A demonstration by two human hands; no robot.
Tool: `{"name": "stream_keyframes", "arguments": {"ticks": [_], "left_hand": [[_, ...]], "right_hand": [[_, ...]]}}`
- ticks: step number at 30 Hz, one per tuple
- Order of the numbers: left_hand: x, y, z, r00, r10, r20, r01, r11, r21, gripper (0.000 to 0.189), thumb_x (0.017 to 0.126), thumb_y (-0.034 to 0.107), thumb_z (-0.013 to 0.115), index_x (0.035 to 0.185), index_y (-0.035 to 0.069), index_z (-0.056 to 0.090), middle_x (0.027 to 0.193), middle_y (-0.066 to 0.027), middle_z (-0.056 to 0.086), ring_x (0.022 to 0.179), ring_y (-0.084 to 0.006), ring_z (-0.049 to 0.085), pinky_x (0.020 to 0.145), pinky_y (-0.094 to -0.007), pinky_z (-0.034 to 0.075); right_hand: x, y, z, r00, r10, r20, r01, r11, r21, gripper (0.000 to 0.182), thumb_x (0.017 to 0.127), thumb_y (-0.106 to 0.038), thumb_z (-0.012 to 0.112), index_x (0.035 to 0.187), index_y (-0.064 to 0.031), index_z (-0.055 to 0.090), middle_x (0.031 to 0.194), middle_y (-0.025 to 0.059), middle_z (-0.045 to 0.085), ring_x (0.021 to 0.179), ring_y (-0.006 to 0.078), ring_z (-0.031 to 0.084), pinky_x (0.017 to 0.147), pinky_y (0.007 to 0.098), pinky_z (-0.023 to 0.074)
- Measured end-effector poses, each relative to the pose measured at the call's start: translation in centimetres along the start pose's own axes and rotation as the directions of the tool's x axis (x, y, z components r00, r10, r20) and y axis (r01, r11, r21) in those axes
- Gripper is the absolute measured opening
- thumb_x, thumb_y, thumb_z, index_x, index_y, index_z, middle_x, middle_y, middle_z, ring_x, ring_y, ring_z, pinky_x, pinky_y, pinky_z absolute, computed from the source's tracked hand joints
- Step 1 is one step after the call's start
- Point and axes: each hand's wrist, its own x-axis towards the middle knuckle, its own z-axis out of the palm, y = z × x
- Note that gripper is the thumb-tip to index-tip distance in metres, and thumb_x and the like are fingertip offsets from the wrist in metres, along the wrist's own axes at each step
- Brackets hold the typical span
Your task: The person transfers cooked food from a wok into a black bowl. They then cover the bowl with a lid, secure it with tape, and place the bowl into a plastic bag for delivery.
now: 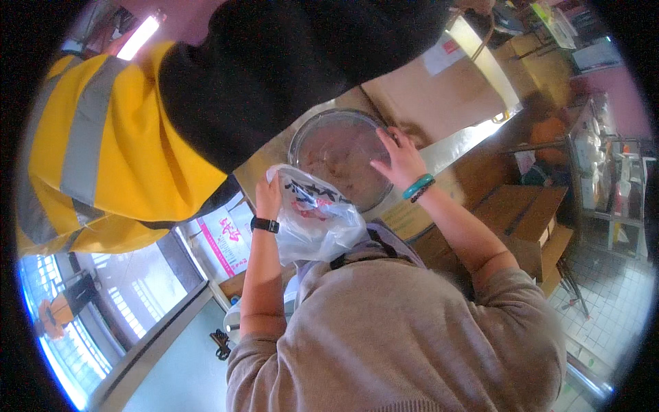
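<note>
In front of me a round, clear-rimmed tub (340, 144) stands on the counter, with something pinkish brown showing in it. My left hand (269, 195), a black watch at its wrist, pinches the upper edge of a thin white plastic bag (319, 221) that bears writing. The bag hangs across the near left part of the tub and covers some of its rim. At the tub's right rim lies my right hand (404, 157), thumb and fingers spread over the edge. A teal bracelet (418, 186) and a dark beaded one circle that wrist.
A co-worker's dark garment (288, 67) and yellow reflective vest (118, 139) fill the upper left, close to the tub. Behind it lies a cardboard surface (427, 98). Cardboard boxes (530, 211) stand at right. A farther person (67, 304) appears at lower left.
</note>
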Motion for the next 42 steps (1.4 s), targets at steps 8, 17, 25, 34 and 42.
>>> {"name": "stream_keyframes", "arguments": {"ticks": [8,17,25,34,42], "left_hand": [[-0.2,-6.7,-2.6,0.987,0.041,-0.158,-0.044,0.999,-0.016,0.034,0.087,0.022,0.047,0.100,-0.008,0.055,0.094,-0.0271,0.059,0.090,-0.0390,0.056,0.079,-0.0402,0.043],[-1.2,-2.8,-5.8,0.970,-0.036,-0.241,0.052,0.997,0.064,0.038,0.086,0.021,0.049,0.105,-0.010,0.052,0.100,-0.0276,0.057,0.096,-0.0380,0.055,0.085,-0.0378,0.041],[-1.6,1.6,-14.7,0.901,0.160,-0.403,-0.103,0.982,0.160,0.028,0.077,0.004,0.056,0.104,-0.001,0.056,0.097,-0.0164,0.059,0.093,-0.0288,0.056,0.083,-0.0352,0.043],[3.3,10.5,-7.2,0.650,0.758,-0.056,-0.676,0.611,0.412,0.017,0.074,0.005,0.055,0.089,0.004,0.062,0.101,-0.0124,0.058,0.098,-0.0291,0.054,0.082,-0.0373,0.045],[17.2,3.7,0.7,0.989,-0.039,0.145,-0.062,0.775,0.628,0.026,0.080,0.013,0.052,0.104,0.005,0.057,0.113,-0.0180,0.054,0.104,-0.0327,0.052,0.087,-0.0427,0.043]], "right_hand": [[-3.0,1.2,3.1,0.916,0.262,-0.303,-0.142,0.920,0.364,0.046,0.071,-0.015,0.068,0.111,-0.0026,0.049,0.088,0.0165,0.052,0.082,0.0293,0.051,0.073,0.0394,0.0434],[-4.1,-13.2,1.5,0.700,-0.683,0.206,0.389,0.607,0.693,0.035,0.079,-0.020,0.057,0.112,-0.0085,0.056,0.107,0.0156,0.055,0.089,0.0307,0.058,0.076,0.0412,0.0473],[4.3,-13.8,-2.8,0.708,-0.611,0.355,0.599,0.785,0.156,0.072,0.078,-0.031,0.059,0.138,-0.0247,0.020,0.102,0.0116,0.058,0.079,0.0265,0.062,0.065,0.0383,0.0520],[17.5,-9.5,-0.8,0.535,-0.802,0.266,0.835,0.550,-0.021,0.067,0.074,-0.038,0.064,0.132,-0.0246,0.034,0.131,0.0122,0.040,0.082,0.0288,0.062,0.074,0.0391,0.0504],[23.7,-5.8,1.0,0.822,-0.154,0.548,0.430,0.798,-0.421,0.044,0.076,-0.031,0.061,0.117,-0.0194,0.054,0.117,0.0104,0.053,0.104,0.0249,0.054,0.084,0.0349,0.0459]]}}
